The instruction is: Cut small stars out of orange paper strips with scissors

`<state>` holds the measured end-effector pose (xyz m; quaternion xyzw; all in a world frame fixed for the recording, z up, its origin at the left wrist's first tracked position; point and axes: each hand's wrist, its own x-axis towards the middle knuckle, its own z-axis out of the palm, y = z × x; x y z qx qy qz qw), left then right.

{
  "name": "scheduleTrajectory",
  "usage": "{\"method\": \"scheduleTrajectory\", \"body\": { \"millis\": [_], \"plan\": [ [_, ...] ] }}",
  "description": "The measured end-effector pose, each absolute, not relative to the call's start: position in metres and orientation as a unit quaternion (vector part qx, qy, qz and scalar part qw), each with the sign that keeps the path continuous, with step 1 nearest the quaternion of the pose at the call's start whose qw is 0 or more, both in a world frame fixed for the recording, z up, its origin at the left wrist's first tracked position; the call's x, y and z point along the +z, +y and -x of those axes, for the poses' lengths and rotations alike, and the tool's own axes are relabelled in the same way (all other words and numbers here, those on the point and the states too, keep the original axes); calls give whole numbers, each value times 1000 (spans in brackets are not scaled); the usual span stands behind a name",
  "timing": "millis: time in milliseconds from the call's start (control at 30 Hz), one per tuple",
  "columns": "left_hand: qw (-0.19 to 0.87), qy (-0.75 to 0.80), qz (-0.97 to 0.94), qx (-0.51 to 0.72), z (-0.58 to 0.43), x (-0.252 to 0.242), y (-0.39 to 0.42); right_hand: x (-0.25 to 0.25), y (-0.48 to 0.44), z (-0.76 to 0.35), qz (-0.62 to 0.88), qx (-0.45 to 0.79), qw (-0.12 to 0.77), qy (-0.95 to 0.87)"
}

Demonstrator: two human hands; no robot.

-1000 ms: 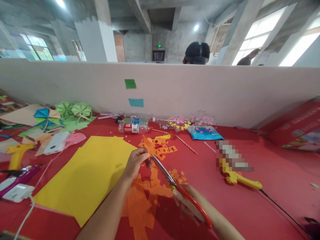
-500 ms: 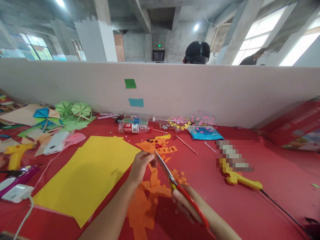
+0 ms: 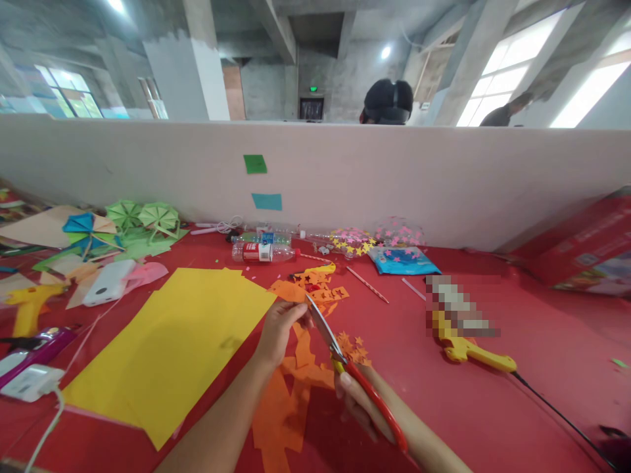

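Note:
My right hand (image 3: 359,404) grips red-handled scissors (image 3: 345,364), blades pointing up and left. My left hand (image 3: 280,328) pinches something small at the blade tips; I cannot make out what it is. Below both hands lie orange paper scraps (image 3: 286,407). A little pile of orange cut-out stars (image 3: 355,348) sits just right of the blades. Orange paper with star-shaped holes (image 3: 315,289) lies beyond my left hand. A large yellow sheet (image 3: 172,345) covers the red table (image 3: 493,407) to the left.
A yellow glue gun (image 3: 473,355) with a black cord lies right. Plastic bottles (image 3: 263,251), star confetti bags (image 3: 399,246) and straws line the white partition (image 3: 345,177). Green and blue folded-paper pieces (image 3: 133,220), a white device (image 3: 111,281) and another yellow glue gun (image 3: 29,305) are left. A person's head shows behind the partition.
My left hand and the scissor tips have shifted slightly right and toward me. The orange scraps beneath have stayed put.

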<state>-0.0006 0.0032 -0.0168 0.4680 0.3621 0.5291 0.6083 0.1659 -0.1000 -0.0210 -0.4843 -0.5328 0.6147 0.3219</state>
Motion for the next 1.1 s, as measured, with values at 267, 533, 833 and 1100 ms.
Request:
{"method": "scheduleTrajectory", "body": {
  "millis": [267,533,833,1100],
  "plan": [
    [612,360,-471,523,0,-18,4,-24,-98,-162,511,602,322,-522],
    [617,356,-473,518,0,-17,4,-21,-100,-160,528,595,327,-510],
    [621,364,-458,521,0,-12,4,-23,-100,-163,534,581,333,-516],
    [623,349,-458,529,5,-6,5,-21,-98,-164,541,567,333,-524]
  ]
}}
